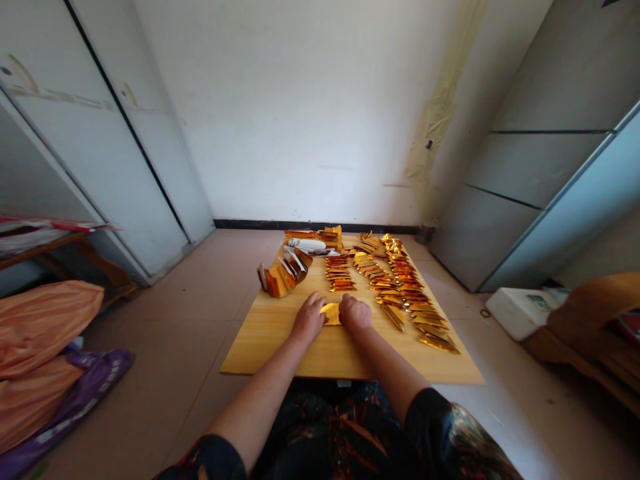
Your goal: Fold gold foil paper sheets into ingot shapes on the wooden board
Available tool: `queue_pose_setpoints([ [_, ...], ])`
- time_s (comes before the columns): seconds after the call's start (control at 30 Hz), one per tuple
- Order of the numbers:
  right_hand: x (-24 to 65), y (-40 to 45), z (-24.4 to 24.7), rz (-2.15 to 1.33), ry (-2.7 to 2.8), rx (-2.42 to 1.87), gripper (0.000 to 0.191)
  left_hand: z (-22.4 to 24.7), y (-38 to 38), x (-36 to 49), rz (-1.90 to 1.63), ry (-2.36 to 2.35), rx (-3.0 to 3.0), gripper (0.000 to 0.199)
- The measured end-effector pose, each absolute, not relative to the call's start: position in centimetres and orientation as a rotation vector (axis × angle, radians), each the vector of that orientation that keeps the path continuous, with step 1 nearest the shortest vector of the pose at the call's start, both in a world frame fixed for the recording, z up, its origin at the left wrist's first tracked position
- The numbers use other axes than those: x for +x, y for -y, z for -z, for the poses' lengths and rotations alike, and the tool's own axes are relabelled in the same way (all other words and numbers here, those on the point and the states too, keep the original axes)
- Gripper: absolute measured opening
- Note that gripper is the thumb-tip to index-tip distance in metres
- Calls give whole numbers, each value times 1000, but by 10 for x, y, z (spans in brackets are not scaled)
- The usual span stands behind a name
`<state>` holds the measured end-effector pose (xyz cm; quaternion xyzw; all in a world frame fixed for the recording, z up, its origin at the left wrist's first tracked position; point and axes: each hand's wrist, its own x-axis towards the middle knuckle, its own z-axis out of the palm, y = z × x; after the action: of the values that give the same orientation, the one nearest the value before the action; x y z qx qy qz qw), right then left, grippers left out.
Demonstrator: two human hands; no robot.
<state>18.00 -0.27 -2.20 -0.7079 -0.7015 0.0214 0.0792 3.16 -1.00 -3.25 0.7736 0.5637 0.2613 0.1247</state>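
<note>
Near the centre of the pale yellow wooden board (pixel 295 353), one flat piece of shiny gold foil (pixel 331 314) lies between the two bare hands, touching both. Left hand (pixel 309 319): fingers pressed together and curled down against the foil's left side. Right hand (pixel 356 312): fingers pressed together and curled down against the foil's right side. Fingertips hidden, so any pinch on the foil cannot be told. Both forearms reach in over the board's near edge from dark floral sleeves (pixel 450 433).

Far-left corner of the board: one curved stack of folded gold foil pieces with white backs (pixel 283 277), standing on edge. Far edge: one white rolled packet (pixel 306 245), beside loose gold foil folds (pixel 330 236). Middle of the board: one short column of narrow gold foil folds (pixel 340 275), just above the hands. To its right: one slanting row of gold foil folds (pixel 380 283), then one long row of gold foil folds (pixel 415 303) running down toward the right edge.
</note>
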Motion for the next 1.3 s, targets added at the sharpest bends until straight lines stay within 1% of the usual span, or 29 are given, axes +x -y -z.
queue_pose_setpoints([
  [0.1,179,4,20,-32,2085,-2132,20,33,12,31,-829,-1658,2230,41],
  [0.23,178,6,18,-25,2070,-2158,20,32,16,30,-845,-1693,2275,17],
  [0.3,178,6,18,-17,2072,-2166,20,30,18,31,-810,-1737,2311,9],
  [0.4,178,6,19,-17,2081,-2161,22,26,20,32,-719,-1833,2359,11],
  [0.6,178,6,21,-6,2083,-2129,20,20,25,33,-570,-1822,2511,23],
  [0.8,176,8,21,17,2099,-2139,17,21,33,29,-636,-1762,2571,20],
  [1.3,177,9,23,11,2140,-2113,15,22,32,28,-617,-1778,2512,18],
])
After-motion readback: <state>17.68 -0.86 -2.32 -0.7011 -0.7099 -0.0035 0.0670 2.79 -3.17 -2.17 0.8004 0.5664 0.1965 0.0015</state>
